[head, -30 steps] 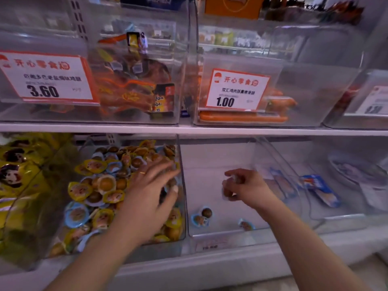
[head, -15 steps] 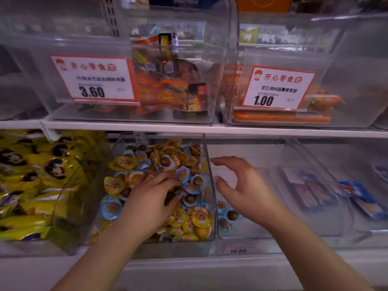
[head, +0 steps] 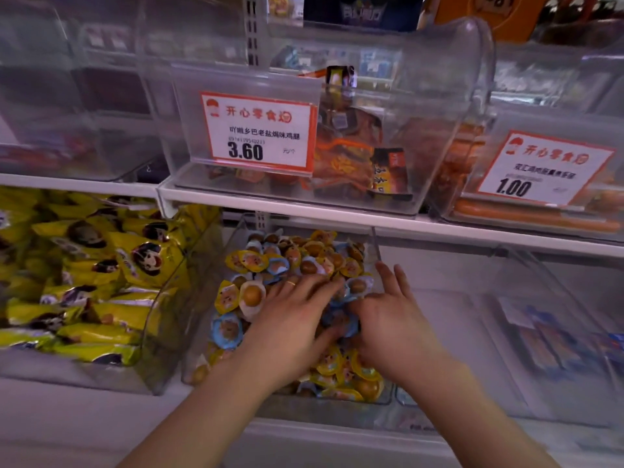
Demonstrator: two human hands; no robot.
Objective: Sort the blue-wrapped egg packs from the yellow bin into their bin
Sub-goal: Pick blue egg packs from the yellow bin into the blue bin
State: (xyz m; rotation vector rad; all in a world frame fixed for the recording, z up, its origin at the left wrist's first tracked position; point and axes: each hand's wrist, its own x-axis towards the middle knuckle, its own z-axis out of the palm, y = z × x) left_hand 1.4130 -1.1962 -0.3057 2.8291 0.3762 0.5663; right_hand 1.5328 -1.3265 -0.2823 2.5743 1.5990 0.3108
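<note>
Blue-wrapped egg packs (head: 227, 330) remain in the mixed bin (head: 202, 352); right hand (head: 393, 327) has rejoined left hand (head: 287, 324) there, grips unclear, next pick starting.

White lower shelf (head: 337, 430) carries clear egg-pack bin (head: 202, 332), neighbouring bins.

Both hands lie in the egg bin (head: 374, 241) on the lower shelf. Left hand (head: 290, 319) lies flat, fingers spread over mixed yellow and blue packs. Right hand (head: 391, 319) is beside it, fingers on a blue pack (head: 341, 319). Another blue pack (head: 227, 330) lies left of the left hand.
</note>
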